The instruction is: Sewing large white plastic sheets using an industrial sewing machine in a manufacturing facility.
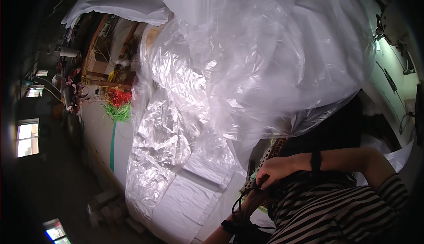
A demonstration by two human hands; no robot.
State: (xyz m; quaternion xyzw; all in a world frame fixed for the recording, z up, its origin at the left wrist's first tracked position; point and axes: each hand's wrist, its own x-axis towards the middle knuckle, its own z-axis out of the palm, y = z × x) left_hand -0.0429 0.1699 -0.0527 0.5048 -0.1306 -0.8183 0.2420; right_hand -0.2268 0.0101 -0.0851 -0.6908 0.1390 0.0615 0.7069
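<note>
My right hand, with a black band on its wrist, is closed at my waist, its fingers curled round a black cord. Just below it, my left hand meets it from the lower edge; its fingers are mostly hidden behind the right hand and dark cloth. The cord loops down beside the left wrist, which also wears something black. Beyond both hands spreads a large, crumpled clear plastic sheet or bag, puffed up at the far right. White folded material shows at its near edge.
Red shredded strips and green shredded strips lie at the left of a pale tabletop. A cardboard box is behind them. Patterned cloth lies close to my hands. Another pale surface stands at the right.
</note>
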